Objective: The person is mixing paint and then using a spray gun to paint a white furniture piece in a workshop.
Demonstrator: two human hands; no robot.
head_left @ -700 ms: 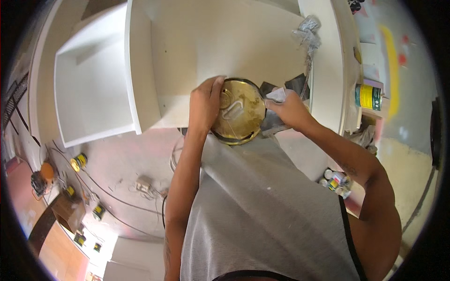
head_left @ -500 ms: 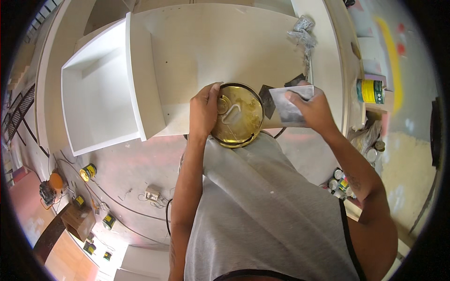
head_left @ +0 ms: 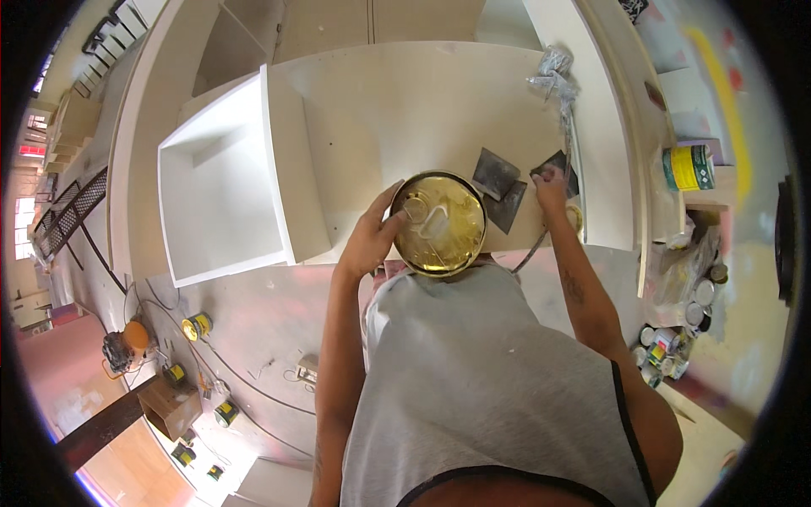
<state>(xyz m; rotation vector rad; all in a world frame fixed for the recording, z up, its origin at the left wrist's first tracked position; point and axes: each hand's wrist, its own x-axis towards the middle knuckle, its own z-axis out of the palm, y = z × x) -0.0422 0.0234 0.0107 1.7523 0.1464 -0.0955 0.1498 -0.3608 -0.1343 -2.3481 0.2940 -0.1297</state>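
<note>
A round metal can (head_left: 463, 198) with a shiny gold top and a raised ring shape stands at the near edge of the cream surface (head_left: 405, 101), close against my body. My left hand (head_left: 374, 235) grips its left side, thumb near the rim and fingers along the wall. To the right of the can lie two dark, square sheets that look like sandpaper, an upper sheet (head_left: 495, 172) overlapping a lower sheet (head_left: 507, 211). Farther right, my right hand (head_left: 552, 188) pinches another dark sandpaper sheet (head_left: 569, 172) at its edge, low over the surface.
A white drawer box (head_left: 221, 194) sits on the left of the surface. Crumpled clear plastic (head_left: 553, 72) lies at the far right, beside an upright cream panel (head_left: 604, 127). A green and yellow can (head_left: 688, 167) stands beyond it. Cables (head_left: 245, 363) and several cans lie on the floor.
The light grey sheet is no longer in my right hand, which has moved down to a dark sheet on the right. Two dark squares now lie beside the can. My left hand stays on the can.
</note>
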